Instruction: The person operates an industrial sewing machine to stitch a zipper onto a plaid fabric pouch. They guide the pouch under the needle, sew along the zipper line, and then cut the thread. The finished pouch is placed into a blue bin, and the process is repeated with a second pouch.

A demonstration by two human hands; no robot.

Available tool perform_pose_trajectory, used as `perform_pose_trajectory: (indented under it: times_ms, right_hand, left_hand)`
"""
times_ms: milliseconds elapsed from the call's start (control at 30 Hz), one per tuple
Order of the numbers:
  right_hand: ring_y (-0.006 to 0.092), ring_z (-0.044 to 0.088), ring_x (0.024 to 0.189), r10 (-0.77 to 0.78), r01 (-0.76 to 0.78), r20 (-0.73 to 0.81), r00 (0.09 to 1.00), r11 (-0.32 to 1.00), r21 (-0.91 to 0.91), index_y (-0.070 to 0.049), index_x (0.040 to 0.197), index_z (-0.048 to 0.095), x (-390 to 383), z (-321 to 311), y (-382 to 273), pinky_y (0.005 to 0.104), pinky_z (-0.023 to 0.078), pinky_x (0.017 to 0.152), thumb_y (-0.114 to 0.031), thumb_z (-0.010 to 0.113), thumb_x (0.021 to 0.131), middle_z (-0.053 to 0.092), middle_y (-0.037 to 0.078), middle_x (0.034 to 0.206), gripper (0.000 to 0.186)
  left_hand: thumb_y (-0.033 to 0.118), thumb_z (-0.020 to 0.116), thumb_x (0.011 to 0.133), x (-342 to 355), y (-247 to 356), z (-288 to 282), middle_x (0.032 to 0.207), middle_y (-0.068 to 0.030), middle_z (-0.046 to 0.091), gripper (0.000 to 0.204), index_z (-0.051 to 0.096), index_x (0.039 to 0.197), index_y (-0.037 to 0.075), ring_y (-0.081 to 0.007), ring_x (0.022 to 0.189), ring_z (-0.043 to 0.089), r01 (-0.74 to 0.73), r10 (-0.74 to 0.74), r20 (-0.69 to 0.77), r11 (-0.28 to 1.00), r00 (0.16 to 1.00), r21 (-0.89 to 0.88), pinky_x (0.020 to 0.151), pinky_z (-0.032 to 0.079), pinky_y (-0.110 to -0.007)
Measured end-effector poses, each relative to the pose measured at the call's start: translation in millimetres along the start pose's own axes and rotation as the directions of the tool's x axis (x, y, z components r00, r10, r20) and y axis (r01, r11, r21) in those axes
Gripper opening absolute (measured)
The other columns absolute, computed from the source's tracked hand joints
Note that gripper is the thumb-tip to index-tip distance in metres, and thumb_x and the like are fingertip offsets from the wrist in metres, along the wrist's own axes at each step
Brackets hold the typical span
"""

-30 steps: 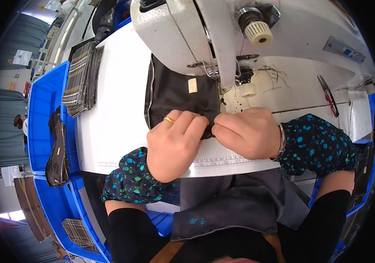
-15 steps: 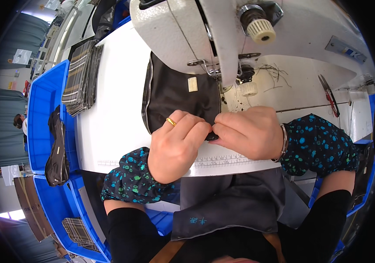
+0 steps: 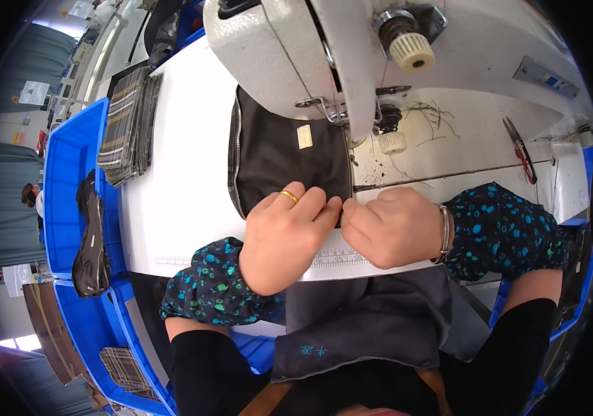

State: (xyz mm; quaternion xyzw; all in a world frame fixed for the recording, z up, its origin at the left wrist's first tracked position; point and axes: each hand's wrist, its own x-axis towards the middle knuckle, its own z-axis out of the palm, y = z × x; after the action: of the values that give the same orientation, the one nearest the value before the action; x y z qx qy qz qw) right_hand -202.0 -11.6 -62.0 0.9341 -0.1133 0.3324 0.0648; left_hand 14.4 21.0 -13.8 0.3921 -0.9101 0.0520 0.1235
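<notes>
A dark fabric piece with a zipper along its left edge and a small cream label lies flat on the white table. Its upper right part runs beneath the head of a white sewing machine. My left hand, with a ring on one finger, pinches the near right corner of the fabric. Right beside it, my right hand is closed at the same corner, thumb and fingertips pressed on the edge. The two sets of fingertips nearly meet and hide the corner itself.
Plaid fabric pieces are stacked at the table's left. Blue bins stand beyond, one with a dark zippered piece over its rim. Thread scraps and red-handled scissors lie right of the needle. A ruler strip runs along the front edge.
Both hands have shifted slightly toward me, drawing the fabric's near corner along with them. The fabric's right edge now lies straighter, and its left side has moved slightly right.
</notes>
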Motion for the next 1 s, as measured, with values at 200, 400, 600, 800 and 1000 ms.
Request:
perform_pose_trajectory:
  times_ms: [200, 400, 600, 800, 1000]
  right_hand:
    - [0.0127, 0.046, 0.047, 0.005, -0.005, 0.053, 0.999, 1.0, -0.004, -0.007, 0.067, 0.057, -2.6, 0.6, -1.6, 0.0299, 0.038, 0.04, -0.014, 0.068, 0.071, 0.044, 0.004, 0.065, 0.014]
    - [0.0135, 0.054, 0.048, 0.072, -0.069, 0.09, 0.993, 0.997, -0.043, -0.008, 0.069, 0.057, -1.8, 2.3, 5.5, 0.0309, 0.042, 0.041, -0.012, 0.069, 0.074, 0.046, 0.003, 0.066, 0.013]
    - [0.0157, 0.06, 0.053, 0.132, -0.128, 0.065, 0.989, 0.99, -0.06, -0.008, 0.076, 0.061, 3.1, 5.3, 26.4, 0.0319, 0.046, 0.044, -0.011, 0.071, 0.076, 0.051, 0.002, 0.072, 0.01]
    - [0.016, 0.063, 0.058, 0.206, -0.191, 0.084, 0.975, 0.969, -0.158, -0.006, 0.084, 0.065, 3.2, 11.1, 39.5, 0.0316, 0.049, 0.048, -0.01, 0.07, 0.078, 0.057, 0.002, 0.078, 0.009]
    - [0.0206, 0.065, 0.058, 0.258, -0.248, 0.069, 0.964, 0.96, -0.13, -0.008, 0.09, 0.07, -5.9, 11.4, 43.6, 0.0373, 0.05, 0.049, -0.015, 0.072, 0.077, 0.062, 0.003, 0.078, 0.015]
  left_hand:
    - [0.011, 0.071, 0.077, 0.4, 1.4, 4.4, 0.083, -0.0015, 0.053, 0.021, 0.075, 0.097, 0.004, -0.0191, 0.081, 0.058, -0.022, 0.022, -0.024, 1.0, 0.999, -0.017, 0.064, 0.05, -0.033]
    - [0.011, 0.072, 0.079, 5.4, -4.0, 10.3, 0.084, -0.0018, 0.054, 0.016, 0.077, 0.094, 0.007, -0.0198, 0.082, 0.057, 0.01, -0.013, -0.047, 0.999, 0.999, -0.053, 0.066, 0.047, -0.034]
    - [0.002, 0.077, 0.067, 14.1, -19.7, 21.7, 0.085, -0.0002, 0.059, 0.037, 0.082, 0.102, 0.012, -0.0221, 0.082, 0.059, 0.064, -0.073, -0.123, 0.995, 0.99, -0.076, 0.07, 0.049, -0.035]
    - [0.0, 0.076, 0.067, 24.1, -32.5, 34.2, 0.086, -0.0005, 0.059, 0.041, 0.082, 0.105, 0.012, -0.0226, 0.084, 0.058, 0.079, -0.094, -0.186, 0.993, 0.978, -0.084, 0.073, 0.049, -0.035]
    - [0.003, 0.079, 0.065, 24.0, -34.5, 37.8, 0.091, -0.0004, 0.059, 0.048, 0.081, 0.113, 0.012, -0.0225, 0.09, 0.058, 0.036, -0.035, -0.153, 0.999, 0.988, 0.004, 0.078, 0.05, -0.036]
